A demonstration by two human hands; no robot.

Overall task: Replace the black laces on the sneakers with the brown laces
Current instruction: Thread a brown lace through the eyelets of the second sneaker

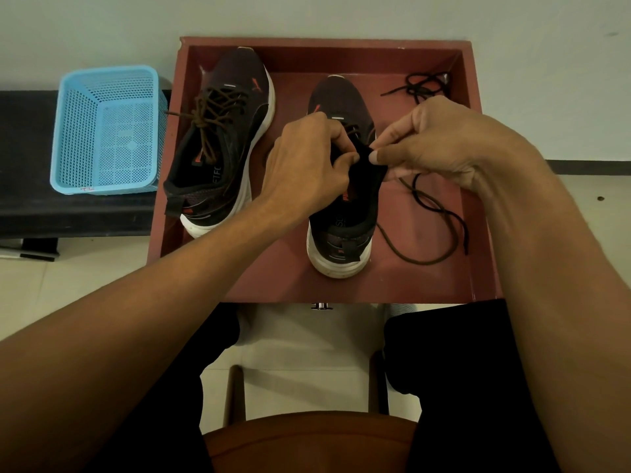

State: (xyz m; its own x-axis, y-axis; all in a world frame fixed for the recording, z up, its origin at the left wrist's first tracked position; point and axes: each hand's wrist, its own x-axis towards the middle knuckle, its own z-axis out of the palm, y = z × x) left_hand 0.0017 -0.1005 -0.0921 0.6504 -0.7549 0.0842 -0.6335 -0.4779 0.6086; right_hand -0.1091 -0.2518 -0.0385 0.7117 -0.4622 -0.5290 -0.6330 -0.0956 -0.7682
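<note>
Red tray [321, 42] ahead of the knees, both sneakers inside, toes pointing away. Left sneaker [235, 107] already threaded with a brown lace, bow tied. Right sneaker [341, 233] under work; eyelet rows mostly hidden by knuckles, so extent of threading not readable. Black laces [418, 87] out of the shoes, heaped in the tray's far right corner, well apart from the work. Blue basket [109, 131] off to the left, not involved.

Left hand [307, 158] curled onto the tongue [368, 169] from the left. Right hand [440, 141] pinching thumb to forefinger at the tongue's right edge. Hands close together, nearly touching. Cannot tell whether a lace end sits in either pinch along with the cloth.

Loose brown lace [423, 201] trailing from the right sneaker's right side, crossing over itself on the tray floor.

Hazards, as judged from here:
- Crossing in the loose run below the right wrist: likely to cinch into a knot on a hard draw.
- Tongue lifted and bunched: risk of lacing over a fold, or off-centre.
- Eyelets blocked from view: easy to skip or double one.
- Uneven tails, leaving one end short for the bow.
- Sneaker unbraced at the heel: liable to slide or tip under a sideways pull.
</note>
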